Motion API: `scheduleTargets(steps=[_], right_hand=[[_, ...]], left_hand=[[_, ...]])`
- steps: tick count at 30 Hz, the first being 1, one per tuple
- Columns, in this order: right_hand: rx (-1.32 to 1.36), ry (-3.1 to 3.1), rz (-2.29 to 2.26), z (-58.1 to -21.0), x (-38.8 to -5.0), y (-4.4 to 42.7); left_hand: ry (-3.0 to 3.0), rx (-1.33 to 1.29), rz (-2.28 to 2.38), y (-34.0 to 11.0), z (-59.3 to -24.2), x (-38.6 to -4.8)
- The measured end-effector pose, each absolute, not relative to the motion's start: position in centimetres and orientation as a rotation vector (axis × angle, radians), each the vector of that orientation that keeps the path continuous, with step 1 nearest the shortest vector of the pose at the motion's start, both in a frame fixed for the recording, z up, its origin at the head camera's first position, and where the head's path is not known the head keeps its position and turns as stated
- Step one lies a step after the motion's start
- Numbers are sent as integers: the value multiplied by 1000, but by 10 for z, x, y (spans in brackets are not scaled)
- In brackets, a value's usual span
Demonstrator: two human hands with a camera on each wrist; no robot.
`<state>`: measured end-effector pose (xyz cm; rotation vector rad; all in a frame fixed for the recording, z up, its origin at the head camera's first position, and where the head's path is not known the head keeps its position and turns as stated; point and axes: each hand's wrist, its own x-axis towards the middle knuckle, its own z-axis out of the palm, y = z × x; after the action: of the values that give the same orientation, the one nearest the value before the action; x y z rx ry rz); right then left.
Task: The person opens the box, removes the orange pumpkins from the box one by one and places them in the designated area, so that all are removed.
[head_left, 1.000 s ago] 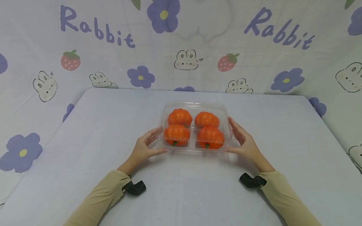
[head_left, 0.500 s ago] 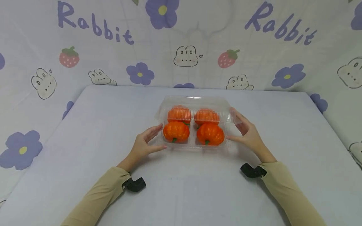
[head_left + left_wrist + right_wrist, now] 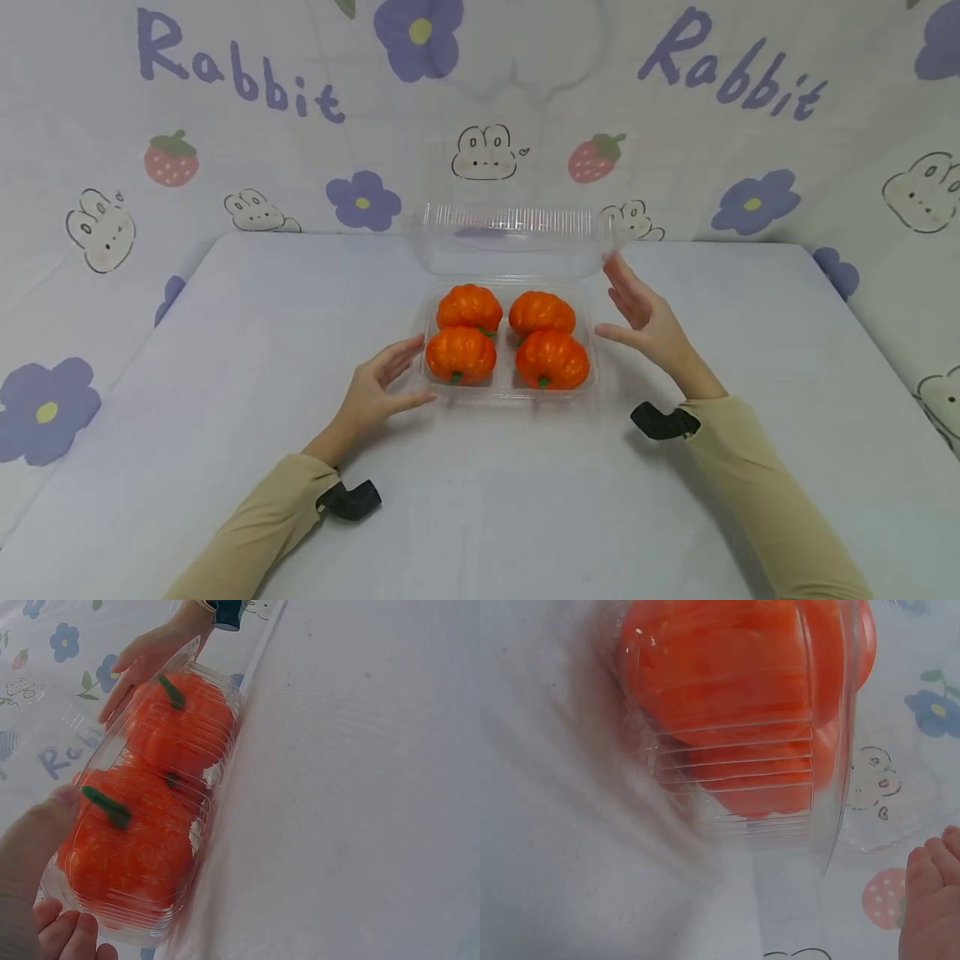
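A clear plastic clamshell box stands on the table with several small orange pumpkins, green-stemmed, in its base. Its hinged lid is swung up at the back. My left hand holds the box's left end. In the left wrist view the thumb lies on the rim and the fingertips curl against the lower side. My right hand is beside the right end, fingers extended toward the lid's right corner; whether they touch it I cannot tell. In the right wrist view its fingers appear apart from the ribbed box wall.
A white-covered table spreads around the box. Behind it hangs a cloth backdrop printed with rabbits, flowers and strawberries. Each wrist carries a black device.
The lid has risen from over the pumpkins and swung back. My right hand has moved up and away with it, while my left hand stays at the box's left end.
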<state>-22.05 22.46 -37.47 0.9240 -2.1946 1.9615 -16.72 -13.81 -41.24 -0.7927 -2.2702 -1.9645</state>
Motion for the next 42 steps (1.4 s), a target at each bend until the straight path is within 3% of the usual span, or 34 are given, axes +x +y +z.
scheduleTargets(steps=[19, 42], right_hand=[[765, -2134, 2008, -363, -258, 228], [629, -2546, 1938, -360, -304, 226]], left_hand=[[-2216, -859, -1927, -136, -413, -172], [-2242, -839, -1896, -138, -412, -169]])
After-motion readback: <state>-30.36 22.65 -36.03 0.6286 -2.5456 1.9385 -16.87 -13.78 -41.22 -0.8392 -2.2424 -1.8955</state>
